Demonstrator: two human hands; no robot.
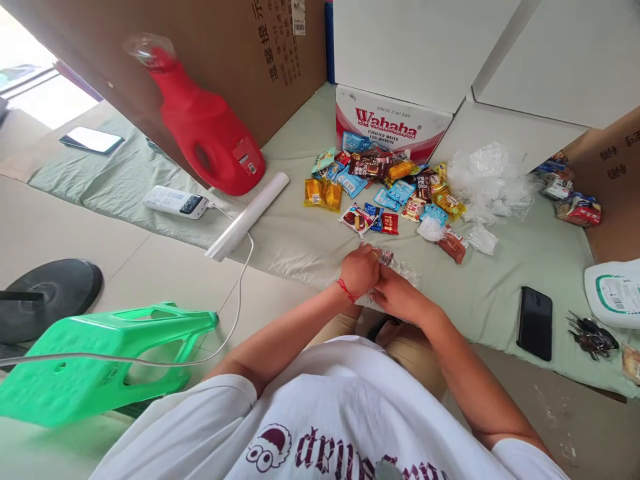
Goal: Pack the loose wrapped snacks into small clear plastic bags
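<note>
My left hand (360,272), with a red string on its wrist, is closed on a clear plastic wrap (409,272) at the near edge of the green cloth. Touching it, my right hand (395,290) also grips the wrap, its fingers partly hidden. A small dark wrapped snack (386,256) shows just beyond my knuckles, inside or under the plastic. Farther off lies a pile of packaged snacks, with yellow packs (323,195), blue packets (401,191) and a brown packet (453,245). Crumpled clear plastic (493,180) is heaped right of the pile.
A red jug (215,130), a plastic roll (247,217) and a white power bank (175,201) with a cable are at left. Below stands a green stool (100,360). A black phone (535,323), keys (593,335) and a white bottle (615,293) lie right. A Wahaha box (393,123) stands behind.
</note>
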